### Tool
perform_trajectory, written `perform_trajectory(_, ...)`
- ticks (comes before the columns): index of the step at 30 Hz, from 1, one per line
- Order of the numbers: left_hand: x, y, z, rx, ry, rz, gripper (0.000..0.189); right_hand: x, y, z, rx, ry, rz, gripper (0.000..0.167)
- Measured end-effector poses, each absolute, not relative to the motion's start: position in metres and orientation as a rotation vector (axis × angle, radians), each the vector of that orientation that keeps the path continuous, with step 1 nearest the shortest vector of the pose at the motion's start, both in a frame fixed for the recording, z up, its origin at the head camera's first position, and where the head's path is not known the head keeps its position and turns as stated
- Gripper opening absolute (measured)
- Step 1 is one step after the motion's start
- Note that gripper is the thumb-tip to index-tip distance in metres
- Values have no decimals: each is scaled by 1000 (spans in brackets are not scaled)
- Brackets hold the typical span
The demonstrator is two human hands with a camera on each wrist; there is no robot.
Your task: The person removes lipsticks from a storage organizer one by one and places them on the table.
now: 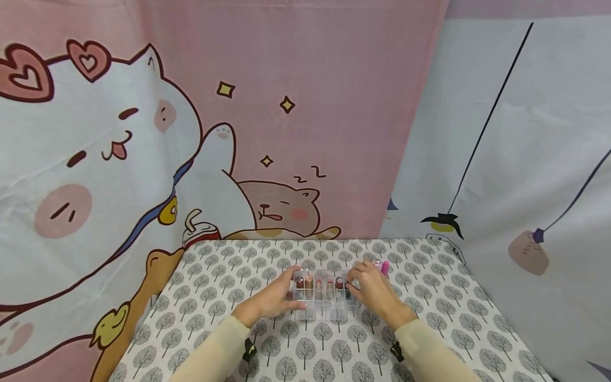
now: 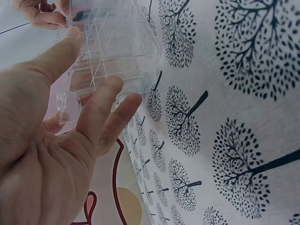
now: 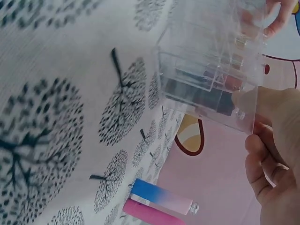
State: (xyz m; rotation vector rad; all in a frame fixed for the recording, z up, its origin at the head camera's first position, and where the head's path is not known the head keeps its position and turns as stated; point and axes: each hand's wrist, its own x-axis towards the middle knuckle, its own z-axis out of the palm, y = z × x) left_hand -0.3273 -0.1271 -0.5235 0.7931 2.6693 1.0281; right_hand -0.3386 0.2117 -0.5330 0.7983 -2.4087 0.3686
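Note:
A clear plastic lipstick organizer (image 1: 307,313) with several compartments stands on the patterned cloth, seen at mid-table in the head view. Lipsticks fill its back row, among them a tan one (image 1: 309,284) and a dark red one (image 1: 339,283). My left hand (image 1: 272,297) grips the organizer's left end, some fingers in front and others behind it. At the opposite end, my right hand (image 1: 372,286) pinches the edge of the organizer. Its thumb lies at the top of a dark lipstick (image 3: 201,96) in the end compartment, and the other fingers curl outside the clear wall.
Behind the right hand lie a bright pink tube (image 3: 152,213) and a blue-to-pink tube (image 3: 161,197), side by side on the cloth. The tree-print tablecloth (image 1: 267,366) runs back to a hanging cartoon-print curtain (image 1: 334,106). Another pale curtain (image 1: 549,185) borders the right side.

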Motion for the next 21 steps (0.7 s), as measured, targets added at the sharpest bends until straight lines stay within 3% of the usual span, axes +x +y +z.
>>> perform_trajectory(21, -326, -127, -525, 765, 2653, 1038, 108, -338, 215, -536, 650, -2502, 778, 22)
